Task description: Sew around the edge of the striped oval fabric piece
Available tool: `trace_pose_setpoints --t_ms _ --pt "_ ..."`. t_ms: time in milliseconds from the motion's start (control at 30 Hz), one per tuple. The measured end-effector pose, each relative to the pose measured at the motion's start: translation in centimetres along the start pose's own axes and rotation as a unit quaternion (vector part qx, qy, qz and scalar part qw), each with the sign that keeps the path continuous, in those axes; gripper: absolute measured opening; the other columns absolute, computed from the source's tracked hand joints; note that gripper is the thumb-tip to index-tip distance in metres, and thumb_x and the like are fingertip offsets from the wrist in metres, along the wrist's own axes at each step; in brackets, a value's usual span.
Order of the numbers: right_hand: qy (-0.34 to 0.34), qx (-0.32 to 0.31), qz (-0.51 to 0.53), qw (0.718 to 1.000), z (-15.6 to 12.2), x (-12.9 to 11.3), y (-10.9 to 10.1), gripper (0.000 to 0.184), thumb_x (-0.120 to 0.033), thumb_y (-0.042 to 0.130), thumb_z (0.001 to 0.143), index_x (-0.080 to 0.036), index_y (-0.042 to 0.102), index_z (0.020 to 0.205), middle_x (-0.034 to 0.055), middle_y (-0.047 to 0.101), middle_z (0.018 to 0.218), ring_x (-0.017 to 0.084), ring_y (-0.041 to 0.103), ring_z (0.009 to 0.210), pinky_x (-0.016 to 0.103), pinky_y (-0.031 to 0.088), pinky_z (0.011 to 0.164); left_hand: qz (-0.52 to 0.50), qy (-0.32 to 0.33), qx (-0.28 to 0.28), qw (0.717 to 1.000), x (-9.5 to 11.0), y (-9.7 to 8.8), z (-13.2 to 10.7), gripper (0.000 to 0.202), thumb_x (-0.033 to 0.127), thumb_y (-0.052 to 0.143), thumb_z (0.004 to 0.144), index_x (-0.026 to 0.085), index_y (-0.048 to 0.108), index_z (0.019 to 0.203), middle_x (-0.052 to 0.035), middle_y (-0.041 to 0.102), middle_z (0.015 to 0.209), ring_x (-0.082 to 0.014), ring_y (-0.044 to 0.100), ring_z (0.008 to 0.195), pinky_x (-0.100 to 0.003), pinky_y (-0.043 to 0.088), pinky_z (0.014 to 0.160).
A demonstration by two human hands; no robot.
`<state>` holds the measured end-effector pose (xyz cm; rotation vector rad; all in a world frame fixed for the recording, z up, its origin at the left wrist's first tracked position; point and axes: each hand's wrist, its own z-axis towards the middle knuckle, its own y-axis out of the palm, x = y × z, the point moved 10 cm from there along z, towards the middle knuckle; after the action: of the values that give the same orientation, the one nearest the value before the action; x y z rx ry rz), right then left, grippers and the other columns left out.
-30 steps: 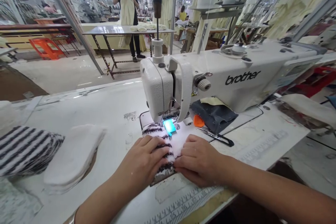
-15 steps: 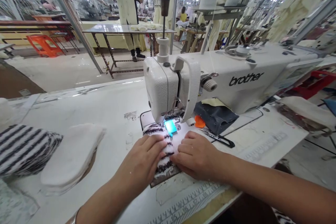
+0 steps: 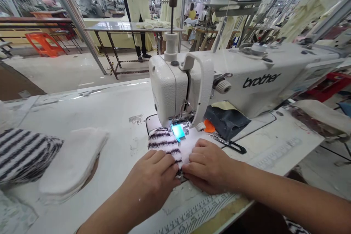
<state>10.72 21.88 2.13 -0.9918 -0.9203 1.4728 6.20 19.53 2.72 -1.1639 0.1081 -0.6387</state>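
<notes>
A black-and-white striped fluffy fabric piece [image 3: 163, 142] lies on the bed of a white sewing machine [image 3: 167, 91], its far end at the presser foot under a bluish light. Over the near part of the fabric is my left hand [image 3: 157, 172], fingers together and curled down onto it, hiding that part. My right hand [image 3: 208, 164] is closed at the fabric's right edge, fingertips pinching there beside the left fingers. The fabric's underside and the needle point are hidden.
At left are a striped fabric stack [image 3: 26, 155] and a white fabric stack [image 3: 72, 161]. Right of the needle lie thread snips [image 3: 229, 143], an orange piece [image 3: 209, 126] and dark cloth [image 3: 229, 121]. A printed ruler [image 3: 203, 212] runs along the front. Behind, a person holds up cream trousers [image 3: 137, 0].
My left hand has slid back toward the near end of the fabric, baring more stripes. My right hand stays near the right edge. The view has shifted slightly.
</notes>
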Motion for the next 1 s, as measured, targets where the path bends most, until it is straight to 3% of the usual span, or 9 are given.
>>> trace_pose_setpoints --t_ms 200,300,367,467,533,633,733,1000 --pt "0.022 -0.008 -0.008 1.000 0.0 0.6 0.3 0.021 -0.026 0.041 0.090 -0.016 0.056 0.079 0.0003 0.052 0.065 0.016 0.041 0.059 0.031 0.025 0.062 0.081 0.019 0.033 0.996 0.2 0.3 0.2 0.022 0.011 0.045 0.086 0.015 0.057 0.068 -0.0027 0.055 0.066 -0.0165 0.049 0.062 -0.030 0.043 0.055" --pt "0.043 0.022 -0.029 0.998 0.3 1.1 -0.1 0.026 -0.036 0.043 0.093 -0.014 0.057 0.096 0.0031 0.056 0.074 0.018 0.045 0.067 0.031 0.027 0.064 0.007 -0.036 0.070 0.997 -1.0 -0.4 0.0 0.021 0.013 0.041 0.088 0.015 0.060 0.077 -0.0050 0.058 0.073 -0.0166 0.052 0.067 -0.030 0.046 0.059" --pt "0.035 0.061 -0.056 0.996 0.6 1.0 -0.8 0.024 -0.033 0.043 0.094 -0.015 0.058 0.095 0.0032 0.054 0.073 0.018 0.044 0.067 0.031 0.027 0.063 -0.069 -0.082 0.086 0.990 -2.1 -0.9 -0.2 0.022 0.016 0.039 0.090 0.016 0.060 0.082 -0.0050 0.058 0.079 -0.0157 0.053 0.071 -0.029 0.047 0.061" --pt "0.002 0.095 -0.072 0.993 0.9 0.3 -1.2 0.025 -0.022 0.041 0.092 -0.016 0.060 0.077 0.0028 0.051 0.067 0.017 0.041 0.063 0.031 0.025 0.059 -0.136 -0.125 0.050 0.982 -3.0 -0.7 -0.1 0.021 0.021 0.040 0.092 0.018 0.059 0.084 -0.0039 0.057 0.084 -0.0152 0.054 0.074 -0.029 0.048 0.065" --pt "-0.013 0.079 -0.059 0.995 1.0 -0.1 -0.8 0.022 -0.018 0.044 0.086 -0.015 0.059 0.071 0.0037 0.053 0.069 0.017 0.042 0.065 0.031 0.025 0.058 -0.117 -0.130 0.008 0.985 -3.2 -0.5 0.3 0.018 0.020 0.041 0.092 0.018 0.059 0.097 -0.0054 0.058 0.094 -0.0182 0.054 0.084 -0.033 0.048 0.074" --pt "-0.024 0.045 -0.037 0.998 0.9 -0.4 0.0 0.015 -0.014 0.047 0.083 -0.014 0.061 0.076 0.0043 0.058 0.078 0.017 0.045 0.070 0.032 0.026 0.059 -0.029 -0.110 -0.051 0.992 -3.4 0.1 0.9 0.024 0.020 0.044 0.090 0.018 0.053 0.113 -0.0075 0.057 0.109 -0.0248 0.050 0.099 -0.044 0.044 0.085" --pt "-0.024 0.035 -0.029 0.999 0.9 -0.4 0.3 0.016 -0.012 0.045 0.083 -0.014 0.061 0.083 0.0036 0.060 0.078 0.017 0.044 0.067 0.033 0.026 0.058 0.027 -0.105 -0.110 0.988 -4.0 1.3 1.0 0.024 0.025 0.046 0.091 0.019 0.054 0.113 -0.0075 0.057 0.109 -0.0271 0.049 0.100 -0.047 0.043 0.084" --pt "-0.004 -0.001 -0.051 0.999 1.5 1.3 1.2 0.014 -0.014 0.046 0.083 -0.014 0.059 0.077 0.0040 0.060 0.080 0.017 0.045 0.071 0.034 0.030 0.064 0.053 -0.116 -0.074 0.989 -5.3 1.3 1.0 0.026 0.026 0.042 0.092 0.022 0.052 0.116 -0.0070 0.055 0.113 -0.0251 0.048 0.101 -0.042 0.040 0.083"
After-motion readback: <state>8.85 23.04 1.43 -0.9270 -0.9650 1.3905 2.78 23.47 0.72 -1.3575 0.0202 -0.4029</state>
